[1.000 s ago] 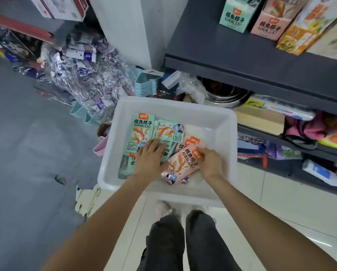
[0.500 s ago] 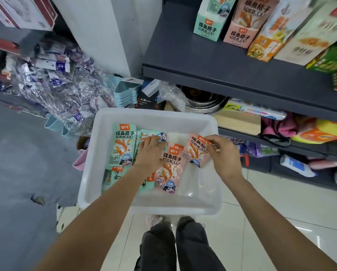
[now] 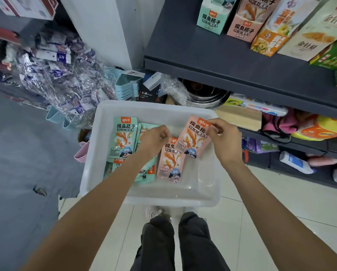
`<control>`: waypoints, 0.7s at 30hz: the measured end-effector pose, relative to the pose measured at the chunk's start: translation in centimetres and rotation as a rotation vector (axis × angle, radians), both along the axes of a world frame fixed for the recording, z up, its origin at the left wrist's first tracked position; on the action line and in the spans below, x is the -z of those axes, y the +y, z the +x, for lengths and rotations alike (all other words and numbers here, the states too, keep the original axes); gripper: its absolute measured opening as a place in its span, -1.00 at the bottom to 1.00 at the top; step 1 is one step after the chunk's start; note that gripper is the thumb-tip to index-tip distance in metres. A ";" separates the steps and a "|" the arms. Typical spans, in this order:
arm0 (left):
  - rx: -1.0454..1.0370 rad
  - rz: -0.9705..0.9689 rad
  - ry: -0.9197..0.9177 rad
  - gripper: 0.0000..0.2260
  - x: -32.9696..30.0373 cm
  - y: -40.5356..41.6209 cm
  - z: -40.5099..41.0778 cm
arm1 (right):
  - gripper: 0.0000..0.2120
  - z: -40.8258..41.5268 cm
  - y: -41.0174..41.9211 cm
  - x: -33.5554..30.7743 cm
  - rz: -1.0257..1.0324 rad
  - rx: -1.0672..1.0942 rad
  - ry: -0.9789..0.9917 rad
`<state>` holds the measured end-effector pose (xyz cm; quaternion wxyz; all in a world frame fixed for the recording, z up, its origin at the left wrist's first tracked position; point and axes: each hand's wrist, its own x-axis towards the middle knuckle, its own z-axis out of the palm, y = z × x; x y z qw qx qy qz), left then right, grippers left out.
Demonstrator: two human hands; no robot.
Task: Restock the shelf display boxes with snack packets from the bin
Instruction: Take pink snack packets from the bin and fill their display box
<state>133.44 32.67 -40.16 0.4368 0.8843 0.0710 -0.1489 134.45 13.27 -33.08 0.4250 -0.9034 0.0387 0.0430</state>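
Below dark shelving, right hand (image 3: 225,142) pinches 1 pink foil snack packet (image 3: 195,140) over the white plastic bin (image 3: 208,194); left hand (image 3: 154,138) curls on green packets (image 3: 122,137). Picking step; next, lift to the pink display box (image 3: 248,22) at 1 o'clock.

pink packet (image 3: 194,139) 摸鱼搭子, green display box (image 3: 212,18) 摸鱼搭子

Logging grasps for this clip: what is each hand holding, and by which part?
Right hand pinches the upper pink packet at its top edge. Left hand is curled over green packets; any hold is hidden.
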 end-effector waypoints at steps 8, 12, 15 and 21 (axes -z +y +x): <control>-0.201 -0.014 -0.218 -0.92 -8.5 0.8 1.4 | -0.80 2.0 -1.0 -4.2 -0.054 0.009 -0.135; -0.251 -0.081 -0.373 -0.86 -13.6 -1.7 3.6 | -0.82 4.0 -3.7 -7.4 -0.007 0.023 -0.213; -0.234 -0.069 -0.467 -0.88 -17.2 -4.3 5.9 | -0.87 6.4 -6.8 -10.2 0.005 0.038 -0.296; -0.235 0.008 -0.611 -0.89 -23.1 -10.5 11.5 | -0.87 12.2 -14.2 -14.8 0.091 -0.020 -0.367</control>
